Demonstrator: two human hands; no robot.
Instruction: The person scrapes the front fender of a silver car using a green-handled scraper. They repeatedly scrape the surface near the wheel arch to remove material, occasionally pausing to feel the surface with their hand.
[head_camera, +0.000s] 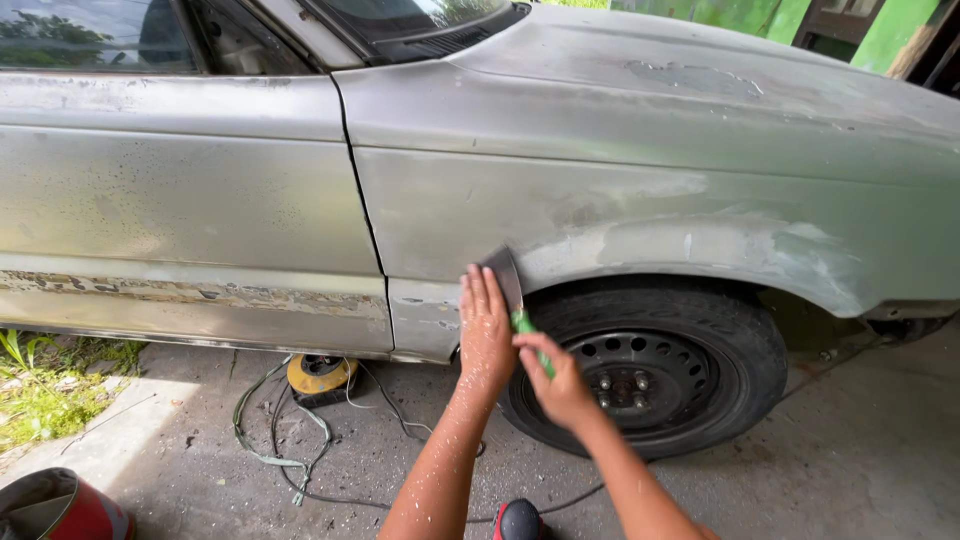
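Both hands (487, 325) (560, 385) partly hide the green-handled scraper (505, 275) against the fender (620, 235).

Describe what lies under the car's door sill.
Under the sill, on the concrete floor, lie a yellow round tool and tangled cables; the ground deeper beneath the car is hidden.

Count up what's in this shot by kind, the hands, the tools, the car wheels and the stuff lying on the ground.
Hands: 2, left hand and right hand
Scrapers: 1, green-handled scraper
Wheels: 1, black wheel
Yellow power tools: 1, yellow tool
Red buckets: 1, red bucket
Total: 6
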